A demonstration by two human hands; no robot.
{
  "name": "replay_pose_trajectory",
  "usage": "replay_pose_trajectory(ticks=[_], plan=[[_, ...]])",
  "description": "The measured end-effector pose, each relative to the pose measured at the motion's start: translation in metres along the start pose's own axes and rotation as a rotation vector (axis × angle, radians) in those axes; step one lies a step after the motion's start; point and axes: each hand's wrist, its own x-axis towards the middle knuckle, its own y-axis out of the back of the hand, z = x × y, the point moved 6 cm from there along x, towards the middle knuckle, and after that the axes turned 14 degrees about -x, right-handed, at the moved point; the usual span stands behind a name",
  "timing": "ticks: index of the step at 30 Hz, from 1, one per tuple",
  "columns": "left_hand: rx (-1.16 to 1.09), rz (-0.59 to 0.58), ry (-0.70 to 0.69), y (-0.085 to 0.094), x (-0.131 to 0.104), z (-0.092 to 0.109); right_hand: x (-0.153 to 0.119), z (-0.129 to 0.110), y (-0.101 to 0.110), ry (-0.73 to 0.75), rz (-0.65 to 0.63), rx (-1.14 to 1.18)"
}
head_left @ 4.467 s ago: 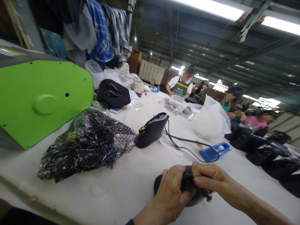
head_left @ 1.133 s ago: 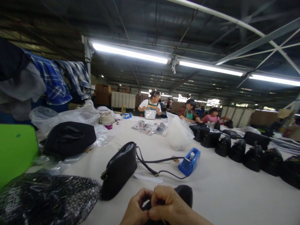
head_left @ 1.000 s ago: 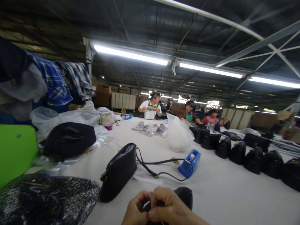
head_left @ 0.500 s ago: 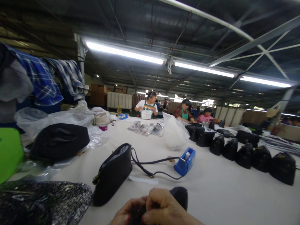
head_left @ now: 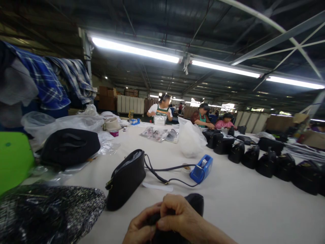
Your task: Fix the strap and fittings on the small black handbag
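At the front edge of the table, both my hands are closed on a black bag [head_left: 196,204], most of it hidden behind the fingers. My left hand [head_left: 143,222] grips its near side. My right hand [head_left: 181,217] pinches at its top, thumb and fingers bent close to the left fingertips; the exact part between them is hidden. Just beyond stands another black handbag [head_left: 127,181], upright with its top open and clear plastic inside. Its thin black strap [head_left: 162,167] stretches right to a blue tape dispenser [head_left: 201,169]. A white strip [head_left: 157,186] lies between bag and strap.
Black bags [head_left: 250,158] stand in a row at the right. A white plastic bag [head_left: 191,139] sits mid-table. At left are a large black bag [head_left: 71,149], a green panel [head_left: 14,159] and a plastic-wrapped patterned item [head_left: 83,206]. Several co-workers sit at the far side.
My hands have shifted slightly up and right in the view, still closed on the black bag. The camera has tilted a little. The handbag and tape dispenser keep their places on the table.
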Motion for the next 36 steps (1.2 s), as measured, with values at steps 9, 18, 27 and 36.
replay_pose_trajectory(ticks=[9, 18, 27, 36], plan=[[0.279, -0.079, -0.272, -0.01, -0.014, 0.004, 0.005, -0.006, 0.001, -0.093, -0.158, -0.103], [0.833, -0.166, -0.404, -0.018, -0.017, 0.001, 0.01, -0.017, -0.004, -0.067, -0.255, -0.293], [0.764, -0.057, -0.387, -0.016, -0.015, 0.004, -0.032, -0.038, 0.026, 0.389, 0.325, -0.74], [0.767, -0.029, -0.335, -0.01, -0.018, 0.002, -0.066, 0.004, 0.007, 0.456, 0.551, -0.967]])
